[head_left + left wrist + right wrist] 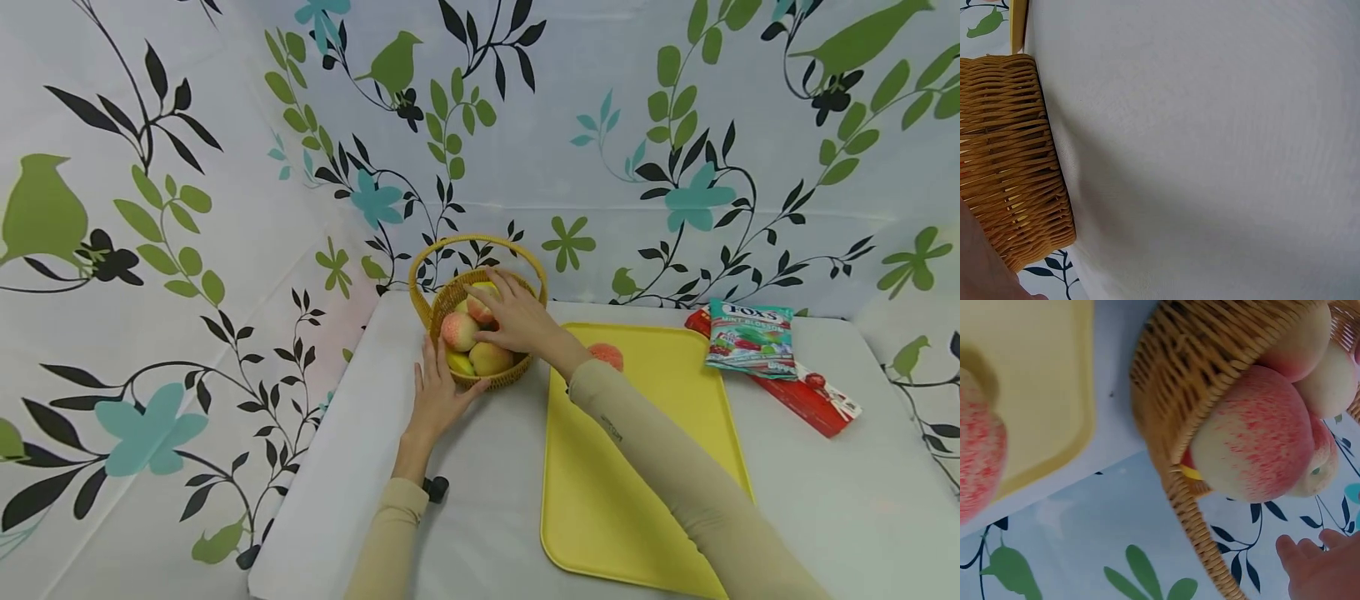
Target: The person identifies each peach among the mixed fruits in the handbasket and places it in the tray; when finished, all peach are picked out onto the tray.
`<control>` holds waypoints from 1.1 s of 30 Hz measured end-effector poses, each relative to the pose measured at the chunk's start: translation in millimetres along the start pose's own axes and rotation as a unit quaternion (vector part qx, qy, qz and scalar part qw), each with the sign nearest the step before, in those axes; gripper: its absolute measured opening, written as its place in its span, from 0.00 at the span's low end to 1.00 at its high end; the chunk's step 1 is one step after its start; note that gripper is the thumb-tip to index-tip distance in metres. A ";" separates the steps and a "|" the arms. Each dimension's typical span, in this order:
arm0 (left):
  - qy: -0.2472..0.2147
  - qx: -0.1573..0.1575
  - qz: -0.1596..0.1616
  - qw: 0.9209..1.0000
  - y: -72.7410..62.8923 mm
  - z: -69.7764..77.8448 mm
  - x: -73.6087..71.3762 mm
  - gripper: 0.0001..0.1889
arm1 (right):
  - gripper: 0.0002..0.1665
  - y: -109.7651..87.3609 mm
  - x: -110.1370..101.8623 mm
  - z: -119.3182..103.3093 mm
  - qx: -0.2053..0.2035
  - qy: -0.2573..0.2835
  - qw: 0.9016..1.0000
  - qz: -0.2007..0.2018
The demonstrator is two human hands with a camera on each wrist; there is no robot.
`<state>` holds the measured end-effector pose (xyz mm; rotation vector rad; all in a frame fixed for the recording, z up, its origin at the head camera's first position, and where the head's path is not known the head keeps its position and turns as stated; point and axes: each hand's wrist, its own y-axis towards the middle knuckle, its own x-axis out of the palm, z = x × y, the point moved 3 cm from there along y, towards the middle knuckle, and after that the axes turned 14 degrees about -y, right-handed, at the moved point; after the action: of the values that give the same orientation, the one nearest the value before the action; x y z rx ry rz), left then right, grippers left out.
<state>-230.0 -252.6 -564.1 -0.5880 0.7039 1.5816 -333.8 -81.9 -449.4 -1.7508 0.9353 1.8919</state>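
A yellow-brown wicker basket [504, 379] with a tall hoop handle [477, 239] holds several peaches and some yellow fruit. My left hand [441, 392] rests against its front left side, fingers spread and thumb stretched to the right. In the left wrist view only a blurred part of this hand shows by the basket weave [1010, 137]. My right hand [517, 315] reaches over the fruit, its fingers loosely bent above a peach [480, 310]. A large red-speckled peach [1254, 434] sits at the rim in the right wrist view, apart from the visible fingertips [1288, 547].
A yellow tray [600, 500] lies right of the basket, with a red-speckled peach [606, 356] near its far edge, partly behind my right forearm. A green candy bag [752, 342] lies over a red box [806, 400] at the right. A patterned cloth [480, 150] hangs behind.
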 end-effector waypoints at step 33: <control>-0.005 0.002 0.008 1.000 -5.5 8.0 -0.2 0.63 | 0.40 17.5 28.5 7.2 0.078 0.069 0.993 -0.058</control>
<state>-224.4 -246.6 -559.1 -0.5724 0.7061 1.5955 -354.9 -93.4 -473.8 -1.8186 0.9786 1.5987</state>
